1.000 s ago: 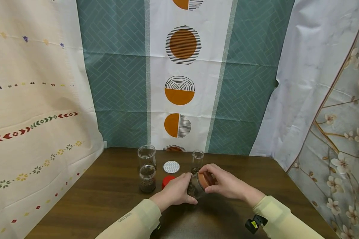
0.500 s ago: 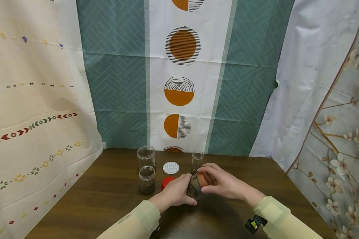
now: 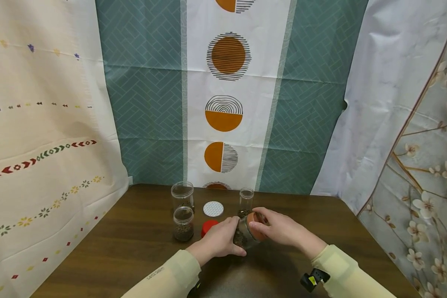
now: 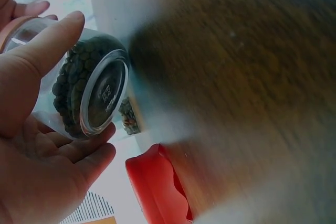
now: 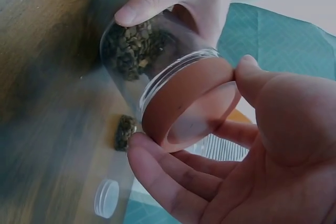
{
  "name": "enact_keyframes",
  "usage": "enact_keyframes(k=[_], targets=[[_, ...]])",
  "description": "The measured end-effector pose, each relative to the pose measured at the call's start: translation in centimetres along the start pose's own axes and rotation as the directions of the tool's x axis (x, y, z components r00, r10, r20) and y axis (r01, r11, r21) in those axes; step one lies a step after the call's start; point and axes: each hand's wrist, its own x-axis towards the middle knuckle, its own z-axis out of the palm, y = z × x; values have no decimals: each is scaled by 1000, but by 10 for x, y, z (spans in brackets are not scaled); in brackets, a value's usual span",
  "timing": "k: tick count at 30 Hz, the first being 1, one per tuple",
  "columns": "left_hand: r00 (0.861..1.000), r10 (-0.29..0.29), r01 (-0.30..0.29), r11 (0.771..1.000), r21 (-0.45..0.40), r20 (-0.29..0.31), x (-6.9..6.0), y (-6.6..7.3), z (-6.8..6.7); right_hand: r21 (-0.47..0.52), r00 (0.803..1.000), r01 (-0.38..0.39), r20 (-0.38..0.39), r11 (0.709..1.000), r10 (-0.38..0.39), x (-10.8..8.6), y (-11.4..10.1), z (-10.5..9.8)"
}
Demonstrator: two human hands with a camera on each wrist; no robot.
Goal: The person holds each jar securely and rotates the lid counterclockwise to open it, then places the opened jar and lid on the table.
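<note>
A clear jar (image 3: 246,236) with dark pebble-like bits inside is tilted just above the table, its orange-brown lid (image 3: 258,225) towards the right. My left hand (image 3: 220,238) grips the jar's body from the left, thumb on one side and fingers on the other. The lid's rim is pinched between the thumb and fingers of my right hand (image 3: 279,225). In the right wrist view the lid (image 5: 184,103) sits on the jar's mouth; I cannot tell how tightly. Through the jar wall, the left wrist view shows the dark bits (image 4: 79,72) lying near the base.
Left of my hands stand a lidless jar (image 3: 183,225) with dark bits and a larger clear jar (image 3: 182,196). A white patterned lid (image 3: 213,209) and a red wavy-edged object (image 3: 209,227) lie nearby. A narrow jar (image 3: 246,198) stands behind. A clear lid (image 5: 106,199) shows in the right wrist view.
My right hand has turned round the lid and shifted slightly down, and its thumb now lies across the lid's face. My left hand has stayed in place on the jar.
</note>
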Motion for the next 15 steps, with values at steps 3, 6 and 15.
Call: enact_keyframes(k=[3,6,15], targets=[[1000,1,-1,1000,2,0,0,0,0,4,1000,2,1,1000,-2,0,0,0],[1000,2,-2,1000,7,-2,0,0,1,17,1000,5,7,1000,-6,-1,0,-1],[1000,0,0,1000,6,-20,-2,3,1,48,1000,11,5,999,-11,-4,0,0]])
